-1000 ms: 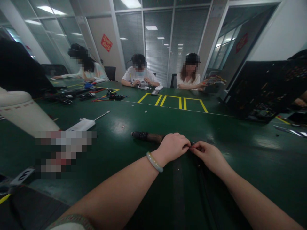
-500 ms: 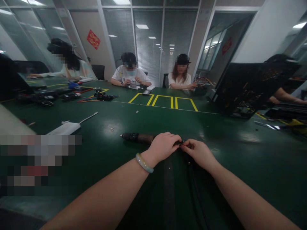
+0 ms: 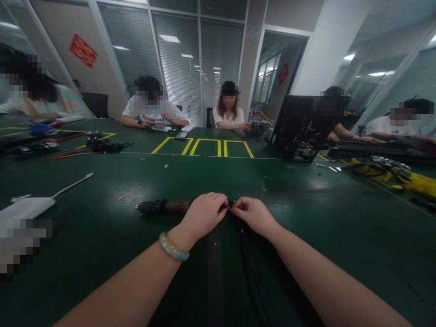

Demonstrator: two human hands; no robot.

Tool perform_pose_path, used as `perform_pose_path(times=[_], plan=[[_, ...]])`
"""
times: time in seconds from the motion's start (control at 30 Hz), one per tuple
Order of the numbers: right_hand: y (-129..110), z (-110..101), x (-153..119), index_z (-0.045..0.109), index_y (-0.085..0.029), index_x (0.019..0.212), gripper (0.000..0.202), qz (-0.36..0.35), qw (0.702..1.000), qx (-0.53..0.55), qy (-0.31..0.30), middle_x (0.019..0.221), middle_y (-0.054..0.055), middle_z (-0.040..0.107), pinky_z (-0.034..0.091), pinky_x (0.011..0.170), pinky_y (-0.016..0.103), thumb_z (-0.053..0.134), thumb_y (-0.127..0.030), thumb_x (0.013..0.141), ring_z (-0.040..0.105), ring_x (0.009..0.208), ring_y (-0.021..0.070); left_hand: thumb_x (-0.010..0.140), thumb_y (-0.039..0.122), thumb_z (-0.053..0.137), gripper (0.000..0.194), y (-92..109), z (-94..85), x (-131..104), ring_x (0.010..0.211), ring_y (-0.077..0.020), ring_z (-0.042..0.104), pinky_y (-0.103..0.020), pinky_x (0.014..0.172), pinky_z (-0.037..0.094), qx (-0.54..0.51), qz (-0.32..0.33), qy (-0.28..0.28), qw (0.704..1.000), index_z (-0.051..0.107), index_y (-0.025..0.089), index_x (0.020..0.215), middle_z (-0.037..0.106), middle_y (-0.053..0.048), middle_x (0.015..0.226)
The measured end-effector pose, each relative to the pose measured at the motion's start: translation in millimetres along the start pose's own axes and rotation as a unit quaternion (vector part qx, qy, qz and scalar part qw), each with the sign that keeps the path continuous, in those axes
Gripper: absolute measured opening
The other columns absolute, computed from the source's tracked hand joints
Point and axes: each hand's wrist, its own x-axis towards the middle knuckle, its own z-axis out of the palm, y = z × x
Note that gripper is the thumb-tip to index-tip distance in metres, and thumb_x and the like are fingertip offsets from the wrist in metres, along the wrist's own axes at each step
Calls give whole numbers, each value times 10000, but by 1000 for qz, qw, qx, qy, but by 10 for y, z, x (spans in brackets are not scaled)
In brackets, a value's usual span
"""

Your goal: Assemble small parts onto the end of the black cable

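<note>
A long, dark electric screwdriver [image 3: 175, 207] with a brown middle lies on the green table, its pointed metal tip to the left. My left hand [image 3: 206, 213] is closed over its rear end, so that part is hidden. Just to the right, my right hand [image 3: 254, 213] pinches the end of a black cable [image 3: 244, 254] where it meets the tool. The fingertips of both hands almost touch, and the small joint between them is mostly covered. From there the cable runs down the table towards me.
A white power strip [image 3: 29, 209] lies at the left. Loose wires [image 3: 102, 144] sit farther back. A black computer case [image 3: 296, 129] stands at the back right, near a yellow item [image 3: 420, 181]. Several people sit round the table [image 3: 327, 209].
The view has turned to the right, so everything appears farther left. Both hands keep their hold at the tool's rear end, with only slight finger movement.
</note>
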Motion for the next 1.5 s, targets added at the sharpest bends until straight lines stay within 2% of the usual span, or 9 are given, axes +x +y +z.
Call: perform_pose_path(times=[0.4, 0.9, 1.13, 1.33, 1.5], plan=[[66, 21, 26, 698, -197, 810, 134, 12, 1000, 12, -2, 758, -8, 703, 417, 586, 213, 670, -328, 812, 629, 687, 135, 842, 234, 612, 140, -25, 17, 22, 947, -221, 622, -393, 864, 490, -12, -16, 4, 1000, 616, 228, 982, 670, -27, 1000], [85, 38, 26, 705, -198, 832, 140, 0, 1000, 15, 0, 776, 4, 703, 416, 602, 221, 654, -327, 819, 639, 711, 148, 846, 185, 598, 141, -18, -4, 22, 957, -204, 616, -372, 864, 490, -33, 1, -1, 999, 637, 246, 968, 675, -1, 1015], [62, 25, 21, 701, -205, 825, 136, 6, 1000, 14, -3, 786, -4, 705, 410, 600, 217, 642, -327, 824, 626, 707, 142, 836, 204, 610, 207, -17, 22, 13, 958, -217, 616, -381, 848, 491, -25, -26, 9, 999, 602, 234, 1041, 663, -23, 1034], [44, 22, 17, 701, -200, 810, 133, 3, 1000, 0, 5, 756, -4, 694, 401, 587, 214, 648, -322, 814, 608, 682, 139, 846, 199, 598, 132, -23, 17, 21, 996, -209, 609, -376, 891, 479, -34, 10, 5, 999, 627, 242, 967, 663, -9, 1062], [49, 16, 16, 698, -203, 816, 138, 6, 1000, 9, -2, 764, -6, 697, 402, 586, 213, 641, -328, 822, 617, 689, 137, 826, 212, 620, 217, -17, 21, 12, 966, -222, 621, -390, 853, 494, -24, -27, 13, 999, 596, 233, 1040, 666, -28, 1047]])
